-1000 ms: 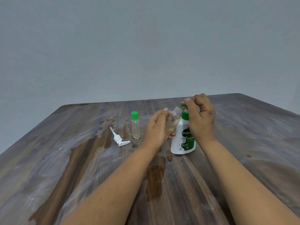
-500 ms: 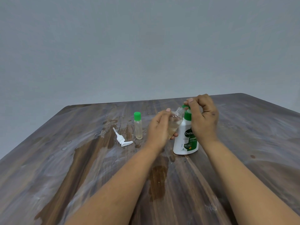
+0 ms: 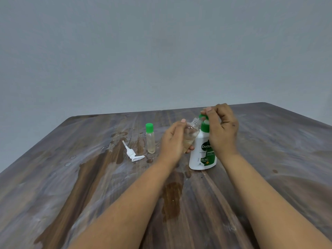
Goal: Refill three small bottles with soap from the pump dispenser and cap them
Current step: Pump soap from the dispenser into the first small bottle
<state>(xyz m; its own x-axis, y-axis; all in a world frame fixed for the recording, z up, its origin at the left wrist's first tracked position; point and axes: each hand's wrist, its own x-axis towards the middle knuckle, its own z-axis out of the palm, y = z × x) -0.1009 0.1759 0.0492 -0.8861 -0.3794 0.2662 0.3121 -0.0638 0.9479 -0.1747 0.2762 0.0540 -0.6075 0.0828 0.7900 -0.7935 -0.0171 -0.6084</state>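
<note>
Now the left hand is gripping a small clear plastic bottle, its long axis tilting neck-first toward the right hand, which is pinching a green cap just beside the open mouth, above the white dispenser.

A small clear bottle, uncapped and part filled with pale soap, tilts right at frame centre. Just right of it stands the white soap dispenser, a green cap above its neck. Left of centre, a capped small bottle stands upright beside the white pump head, which lies flat.
</note>
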